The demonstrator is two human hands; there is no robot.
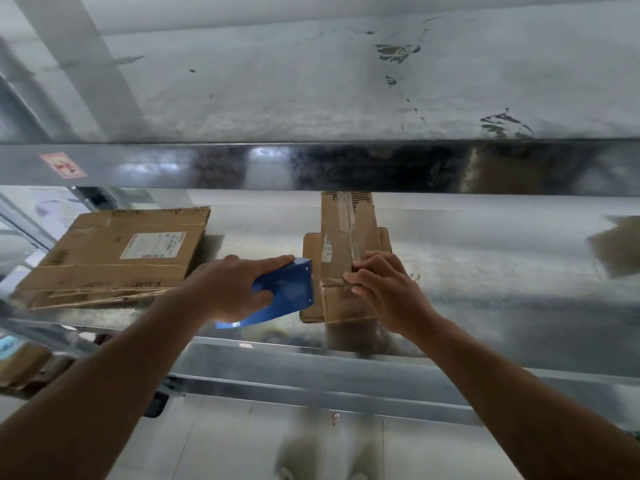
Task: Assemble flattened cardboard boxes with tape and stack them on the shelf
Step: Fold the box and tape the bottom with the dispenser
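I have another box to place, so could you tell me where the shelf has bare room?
Widest bare shelf lies right of the small box, up to a blurred brown thing. The gap toward the flattened cardboard is crowded by the left hand and tape dispenser.

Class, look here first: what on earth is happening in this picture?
A person is taping a small cardboard box on a metal shelf. The left hand grips a blue tape dispenser beside the box; the right hand holds the box at its seam. Flattened cardboard lies further left.
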